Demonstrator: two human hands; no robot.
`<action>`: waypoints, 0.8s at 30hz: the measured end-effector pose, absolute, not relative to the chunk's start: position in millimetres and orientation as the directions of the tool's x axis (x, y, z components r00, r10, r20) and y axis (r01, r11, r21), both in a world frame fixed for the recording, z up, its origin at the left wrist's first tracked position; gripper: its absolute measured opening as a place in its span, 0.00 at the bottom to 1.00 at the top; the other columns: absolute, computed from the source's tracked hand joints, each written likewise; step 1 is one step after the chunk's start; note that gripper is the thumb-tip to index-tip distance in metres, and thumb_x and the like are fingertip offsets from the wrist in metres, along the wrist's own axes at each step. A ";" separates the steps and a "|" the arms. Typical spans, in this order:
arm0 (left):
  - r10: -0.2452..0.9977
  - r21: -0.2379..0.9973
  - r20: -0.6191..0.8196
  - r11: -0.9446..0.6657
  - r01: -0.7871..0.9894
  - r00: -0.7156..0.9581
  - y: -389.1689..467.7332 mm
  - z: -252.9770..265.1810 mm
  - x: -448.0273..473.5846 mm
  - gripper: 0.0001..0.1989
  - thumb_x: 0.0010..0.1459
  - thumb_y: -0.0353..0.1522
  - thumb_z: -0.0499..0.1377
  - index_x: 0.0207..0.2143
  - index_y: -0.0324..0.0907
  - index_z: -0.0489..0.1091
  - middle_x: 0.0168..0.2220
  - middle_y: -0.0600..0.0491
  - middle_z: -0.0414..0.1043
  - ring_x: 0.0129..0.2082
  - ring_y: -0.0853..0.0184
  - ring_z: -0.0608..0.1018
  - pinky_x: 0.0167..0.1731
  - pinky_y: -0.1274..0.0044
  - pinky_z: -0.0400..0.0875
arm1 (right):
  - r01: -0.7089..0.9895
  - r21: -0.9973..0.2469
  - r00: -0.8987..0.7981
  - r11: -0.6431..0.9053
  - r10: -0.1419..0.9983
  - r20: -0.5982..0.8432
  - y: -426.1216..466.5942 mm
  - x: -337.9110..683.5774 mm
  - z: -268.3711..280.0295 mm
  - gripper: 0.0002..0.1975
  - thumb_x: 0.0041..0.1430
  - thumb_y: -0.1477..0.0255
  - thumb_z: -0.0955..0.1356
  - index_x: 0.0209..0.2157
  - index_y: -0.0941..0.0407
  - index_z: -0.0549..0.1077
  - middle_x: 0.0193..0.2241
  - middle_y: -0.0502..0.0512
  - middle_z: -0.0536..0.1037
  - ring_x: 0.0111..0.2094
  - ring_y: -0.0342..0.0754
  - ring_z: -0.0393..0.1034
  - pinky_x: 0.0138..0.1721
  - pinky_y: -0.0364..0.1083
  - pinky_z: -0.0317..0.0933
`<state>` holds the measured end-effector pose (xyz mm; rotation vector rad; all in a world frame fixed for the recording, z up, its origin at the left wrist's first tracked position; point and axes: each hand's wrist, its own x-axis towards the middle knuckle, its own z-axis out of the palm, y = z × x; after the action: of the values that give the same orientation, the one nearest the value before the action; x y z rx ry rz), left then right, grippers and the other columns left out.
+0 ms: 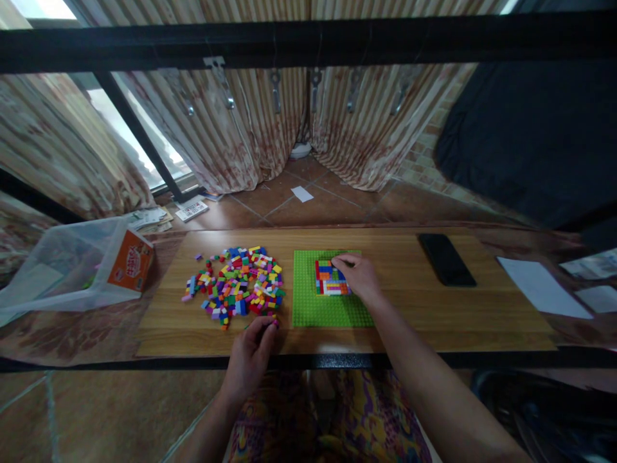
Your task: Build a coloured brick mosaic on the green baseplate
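A green studded baseplate [303, 312] lies on the wooden board, carrying a low rectangle of multicoloured toy bricks [330, 283]. My right hand [357, 276] reaches over the rectangle's right side, its fingers pinched at the far edge of the bricks. Whatever is between those fingertips is hidden. To the left spreads a loose heap of small toy bricks [241, 280] in many colours. At the heap's near edge is my left hand [251, 352], thumb and forefinger closed on a small purple-pink toy brick [276, 323].
A black phone [447, 259] lies on the board's right part. Beyond the board's left end stands a clear plastic tub [72, 263] with an orange label. White paper [542, 287] lies off to the right. A black bar [308, 42] with hanging metal brackets crosses above the board.
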<state>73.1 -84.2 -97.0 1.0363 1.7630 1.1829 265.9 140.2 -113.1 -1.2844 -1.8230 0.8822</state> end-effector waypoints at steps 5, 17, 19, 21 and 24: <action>0.905 0.947 -0.151 0.248 0.204 -0.398 -83.7 -99.8 73.8 0.15 0.57 0.43 0.58 0.36 0.40 0.73 0.26 0.54 0.69 0.27 0.69 0.69 0.27 0.80 0.64 | 0.463 -0.856 -0.221 0.232 0.965 0.142 142.5 264.6 -117.0 0.10 0.52 0.62 0.69 0.29 0.53 0.80 0.31 0.53 0.80 0.35 0.49 0.73 0.41 0.49 0.65; 0.876 0.972 -0.228 0.177 -0.157 -0.424 -81.9 -75.2 91.5 0.17 0.51 0.42 0.61 0.35 0.38 0.72 0.29 0.53 0.71 0.27 0.71 0.70 0.28 0.79 0.68 | 0.433 -0.856 -0.140 0.282 0.959 0.245 115.3 269.5 -99.2 0.18 0.57 0.59 0.65 0.40 0.56 0.78 0.38 0.59 0.79 0.39 0.51 0.72 0.44 0.52 0.64; 0.874 0.956 -0.263 0.179 -0.232 -0.409 -83.8 -71.5 94.9 0.17 0.50 0.42 0.62 0.36 0.38 0.71 0.29 0.53 0.71 0.26 0.72 0.70 0.29 0.78 0.68 | 0.378 -0.856 -0.177 0.354 0.935 0.308 90.8 266.9 -87.8 0.15 0.58 0.61 0.64 0.40 0.54 0.78 0.39 0.58 0.79 0.41 0.51 0.72 0.45 0.51 0.64; 0.875 0.944 -0.281 0.179 -0.276 -0.395 -84.3 -68.6 98.0 0.17 0.50 0.42 0.63 0.36 0.38 0.71 0.28 0.53 0.72 0.25 0.72 0.71 0.28 0.79 0.68 | 0.278 -0.876 -0.314 0.394 0.899 0.304 60.6 261.8 -75.7 0.13 0.60 0.63 0.64 0.38 0.52 0.78 0.38 0.55 0.79 0.40 0.49 0.72 0.44 0.49 0.65; 0.886 0.938 -0.291 0.190 -0.291 -0.360 -83.0 -64.0 102.8 0.17 0.49 0.41 0.64 0.35 0.37 0.72 0.28 0.53 0.73 0.25 0.72 0.71 0.28 0.79 0.68 | 0.211 -0.907 -0.517 0.365 0.829 0.213 17.8 252.3 -63.4 0.11 0.60 0.64 0.65 0.40 0.50 0.77 0.40 0.53 0.79 0.41 0.48 0.72 0.43 0.48 0.65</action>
<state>102.8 -83.0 -64.0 0.6162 1.4073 1.4064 252.3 17.8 -63.4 -0.8997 -1.9419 1.1515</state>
